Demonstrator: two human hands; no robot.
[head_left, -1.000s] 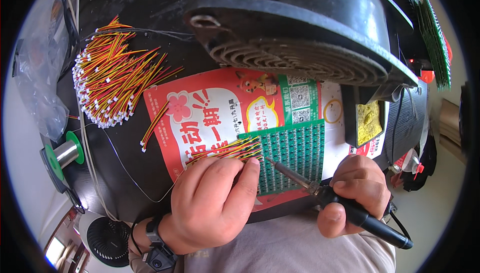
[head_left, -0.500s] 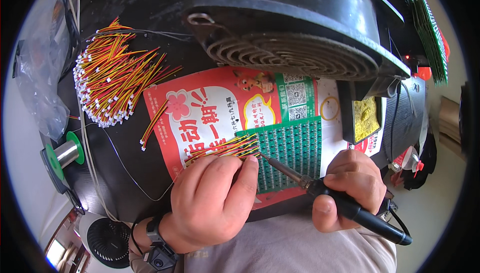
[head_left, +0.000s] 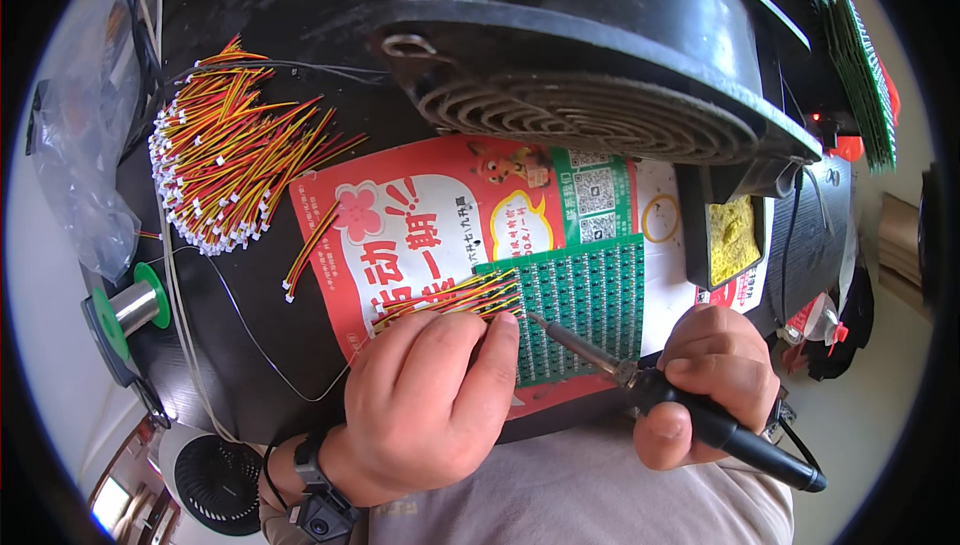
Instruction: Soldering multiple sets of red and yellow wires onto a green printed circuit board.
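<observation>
A green circuit board panel (head_left: 580, 305) lies in front of me, with rows of small parts. Red, yellow and black wires (head_left: 450, 295) reach over its left part. My left hand (head_left: 430, 405) is closed, thumb and fingers pinched at these wires by the board; the fingertips are partly hidden. A thin solder wire (head_left: 285, 377) runs from the spool (head_left: 135, 307) into the left hand's near side. My right hand (head_left: 715, 385) grips the black handle of a soldering iron (head_left: 700, 415). Its tip points left, at the wire ends beside my left fingertips.
A big black fan (head_left: 590, 85) stands just beyond the board. Right of it sits a yellow sponge (head_left: 735, 238) in a dark holder. A heap of wires with white plugs (head_left: 215, 165) lies at left. The board rests on a red printed sheet (head_left: 330, 235). Cables cross the left side.
The soldering iron and right hand have shifted slightly right and nearer to me, its tip drawing back a little from the wire ends. The left hand has barely moved.
</observation>
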